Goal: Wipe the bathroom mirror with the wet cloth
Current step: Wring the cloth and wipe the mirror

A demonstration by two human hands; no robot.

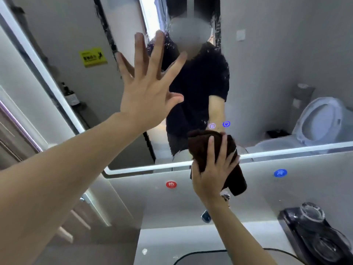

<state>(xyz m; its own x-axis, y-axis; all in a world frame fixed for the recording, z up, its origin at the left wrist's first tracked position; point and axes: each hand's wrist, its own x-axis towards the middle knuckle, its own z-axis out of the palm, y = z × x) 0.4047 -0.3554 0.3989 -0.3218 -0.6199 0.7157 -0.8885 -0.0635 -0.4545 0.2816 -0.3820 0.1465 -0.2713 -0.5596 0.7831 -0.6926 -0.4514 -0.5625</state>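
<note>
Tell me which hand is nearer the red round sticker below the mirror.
Right. The right hand, gripping the brown cloth, is just right of the red sticker; the left hand is spread high above it.

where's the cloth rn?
Head view, lower centre-right: the brown cloth is held in the right hand against the bottom edge of the mirror, between the red sticker and blue sticker.

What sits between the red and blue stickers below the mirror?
Head view: the right hand gripping the brown cloth, its tail hanging down.
</note>
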